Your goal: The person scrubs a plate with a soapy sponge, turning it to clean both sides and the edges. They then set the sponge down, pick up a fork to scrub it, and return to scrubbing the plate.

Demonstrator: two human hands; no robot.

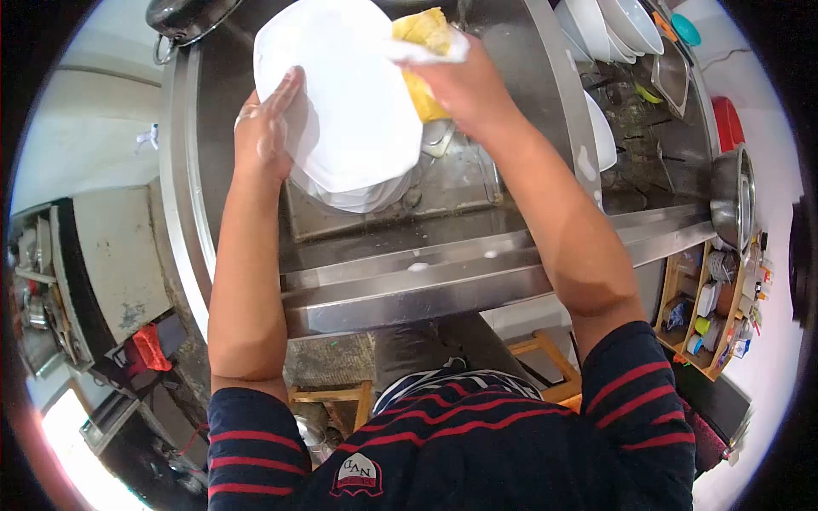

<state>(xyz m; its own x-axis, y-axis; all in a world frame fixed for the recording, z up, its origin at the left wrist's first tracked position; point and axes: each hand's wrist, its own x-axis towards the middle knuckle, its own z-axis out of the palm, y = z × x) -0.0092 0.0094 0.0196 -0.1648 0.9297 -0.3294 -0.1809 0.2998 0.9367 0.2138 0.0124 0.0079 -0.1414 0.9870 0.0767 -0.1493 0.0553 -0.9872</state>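
A white plate with cut corners is tilted up above the steel sink. My left hand grips its left edge, with the fingers on its face and some foam on the skin. At the plate's right edge, my right hand is closed on a yellow sponge covered in white foam. Beneath the held plate, a stack of white plates lies in the sink. Beside the stack are clear or metal items, too unclear to name.
White bowls and a steel tray stand on the rack at the right. A metal bowl sits beyond the right edge. A dark pot is at the upper left. The steel front rim runs before my body.
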